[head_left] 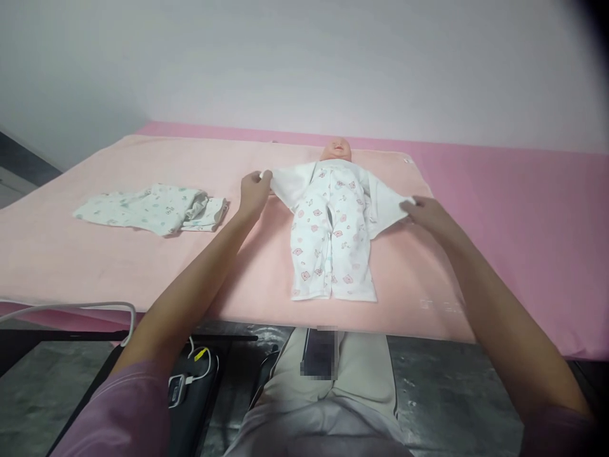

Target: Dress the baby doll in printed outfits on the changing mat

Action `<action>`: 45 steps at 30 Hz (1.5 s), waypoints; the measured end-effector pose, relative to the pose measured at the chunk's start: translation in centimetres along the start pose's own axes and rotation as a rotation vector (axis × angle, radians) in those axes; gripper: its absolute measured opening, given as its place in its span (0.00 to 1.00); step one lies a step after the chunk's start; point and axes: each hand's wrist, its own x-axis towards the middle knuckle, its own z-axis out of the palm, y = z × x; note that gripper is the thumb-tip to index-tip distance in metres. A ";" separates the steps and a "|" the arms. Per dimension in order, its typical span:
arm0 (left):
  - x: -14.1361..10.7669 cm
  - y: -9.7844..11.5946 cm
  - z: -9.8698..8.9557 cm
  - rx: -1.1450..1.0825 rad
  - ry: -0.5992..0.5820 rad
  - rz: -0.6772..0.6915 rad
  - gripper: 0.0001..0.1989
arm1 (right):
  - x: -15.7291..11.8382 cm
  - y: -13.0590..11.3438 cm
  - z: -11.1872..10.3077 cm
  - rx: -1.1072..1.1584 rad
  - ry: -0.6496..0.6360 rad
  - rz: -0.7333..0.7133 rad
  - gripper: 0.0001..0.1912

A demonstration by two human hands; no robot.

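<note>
A baby doll [338, 148] lies on its back on a peach blanket [257, 273], its head toward the wall. White baby pants [311, 244] with a pink print lie over its lower body, and a white baby shirt [297, 181] covers its upper body, both sleeves spread outward. My left hand [255, 192] pinches the end of the sleeve on the left. Out to the right, my right hand [423, 211] pinches the end of the other sleeve, pulling it taut. The doll's arms are mostly hidden in the cloth.
Folded baby clothes [143, 209] with a pale green print lie on the blanket at left. Pink cloth [514, 235] covers the table at right. A dark phone [320, 354] rests on my lap. A white cable [95, 305] runs along the table's front edge at left.
</note>
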 end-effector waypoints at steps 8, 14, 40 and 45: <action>-4.8 7.3 5.8 0.070 -0.402 0.678 0.20 | -1.1 -10.9 3.8 0.088 0.033 -0.766 0.18; -7.9 0.8 1.1 0.133 -0.294 0.576 0.21 | -5.0 -3.7 6.2 0.174 0.033 -0.754 0.20; -10.0 0.7 0.3 0.515 -0.371 0.183 0.17 | -5.6 -1.0 3.7 -0.198 -0.115 -0.699 0.24; -10.4 1.4 -0.8 0.477 -0.384 0.225 0.12 | -6.1 -0.7 3.2 -0.203 -0.230 -0.695 0.26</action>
